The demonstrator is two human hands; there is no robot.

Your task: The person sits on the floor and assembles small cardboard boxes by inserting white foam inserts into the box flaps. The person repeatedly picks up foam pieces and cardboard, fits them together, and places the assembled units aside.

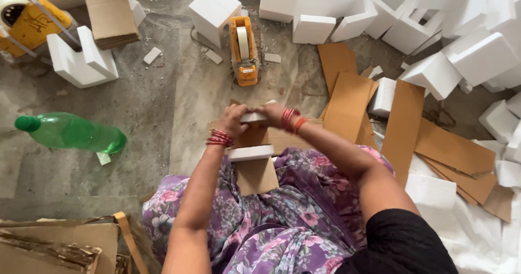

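White foam block (253,117) pinched between left hand (232,120) and right hand (274,113), fingers curled shut round its ends, steadying it against cardboard (255,138); tape dispenser (243,50) beyond fingertips.

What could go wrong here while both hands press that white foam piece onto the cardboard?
The foam piece, pinched by the left hand and right hand, is brittle and might snap; crumbs already litter the floor. The cardboard is balanced on the lap and could slip. The green bottle lying on its side could roll underfoot.
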